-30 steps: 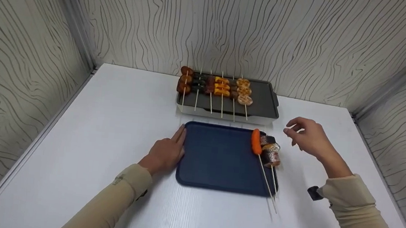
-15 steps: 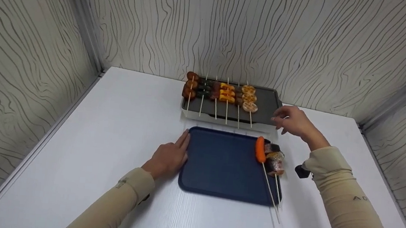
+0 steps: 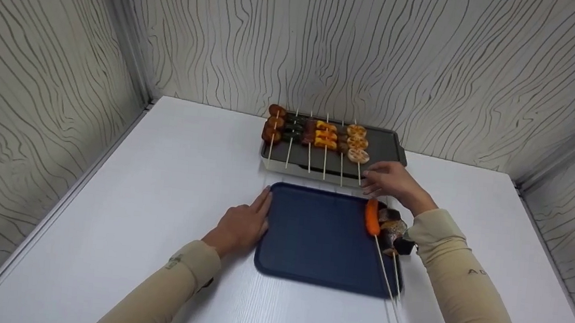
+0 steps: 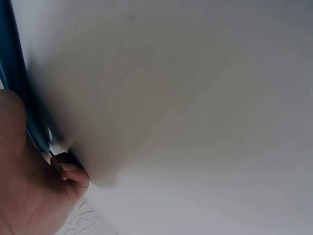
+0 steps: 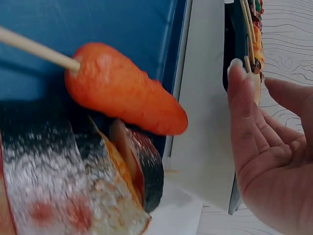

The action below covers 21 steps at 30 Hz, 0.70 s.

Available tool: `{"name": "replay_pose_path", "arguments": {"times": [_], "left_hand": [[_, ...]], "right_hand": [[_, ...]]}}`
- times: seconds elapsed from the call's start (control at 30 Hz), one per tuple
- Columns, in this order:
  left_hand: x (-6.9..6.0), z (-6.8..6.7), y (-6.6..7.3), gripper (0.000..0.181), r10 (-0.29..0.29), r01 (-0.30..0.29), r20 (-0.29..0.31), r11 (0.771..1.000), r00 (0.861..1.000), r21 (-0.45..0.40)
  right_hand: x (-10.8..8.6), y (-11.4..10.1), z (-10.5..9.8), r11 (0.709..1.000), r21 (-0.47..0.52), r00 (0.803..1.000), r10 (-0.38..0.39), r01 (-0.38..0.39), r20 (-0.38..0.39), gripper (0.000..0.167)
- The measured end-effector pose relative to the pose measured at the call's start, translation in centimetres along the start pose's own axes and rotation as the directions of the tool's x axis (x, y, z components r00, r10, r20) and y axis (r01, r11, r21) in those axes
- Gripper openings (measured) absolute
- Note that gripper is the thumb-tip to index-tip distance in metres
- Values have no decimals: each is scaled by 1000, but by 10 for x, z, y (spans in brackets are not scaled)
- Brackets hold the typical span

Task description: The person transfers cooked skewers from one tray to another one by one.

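In the head view my left hand [image 3: 239, 226] rests along the left edge of a blue tray [image 3: 319, 242], its fingers reaching the far corner. On the tray's right side lie a skewered orange sausage [image 3: 372, 218] and a skewer of silvery-skinned fish pieces [image 3: 391, 234], sticks pointing toward me. My right hand [image 3: 394, 184] is at the front of the griddle [image 3: 385, 145], beside the stick of the lotus root skewer [image 3: 358, 142]. In the right wrist view the thumb and fingers of that hand [image 5: 274, 161] stand apart near the skewer's end; contact is unclear.
Left of the lotus root lie several more skewers: brown slices [image 3: 275, 123], dark green pieces [image 3: 293, 128], dark red pieces [image 3: 309, 132] and yellow pieces [image 3: 326, 135]. The griddle stands against the patterned back wall [image 3: 329, 45]. White tabletop [image 3: 187, 173] surrounds the tray.
My right hand has moved left and forward, from right of the tray to the lotus root stick. The left hand stays at the tray edge. The head view has shifted slightly.
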<state>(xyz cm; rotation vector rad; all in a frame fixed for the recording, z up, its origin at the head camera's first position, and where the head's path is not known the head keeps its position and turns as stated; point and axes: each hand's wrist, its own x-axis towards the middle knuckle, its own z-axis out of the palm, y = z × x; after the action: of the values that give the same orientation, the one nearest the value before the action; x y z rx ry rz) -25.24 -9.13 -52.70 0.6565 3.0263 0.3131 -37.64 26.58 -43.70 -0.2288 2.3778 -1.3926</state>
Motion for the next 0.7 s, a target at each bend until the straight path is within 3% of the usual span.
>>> {"name": "replay_pose_path", "arguments": {"times": [0.43,0.7], "left_hand": [[1,3,-1,60,4,-4,-15,1000,1000,9],[-1,4,-1,61,1,-1,-18,1000,1000,11]], "right_hand": [[3,-2,4,998,32,999,-50,51,-22,37],[-6,-6,-6,995,30,985,-97,93,144,24]]}}
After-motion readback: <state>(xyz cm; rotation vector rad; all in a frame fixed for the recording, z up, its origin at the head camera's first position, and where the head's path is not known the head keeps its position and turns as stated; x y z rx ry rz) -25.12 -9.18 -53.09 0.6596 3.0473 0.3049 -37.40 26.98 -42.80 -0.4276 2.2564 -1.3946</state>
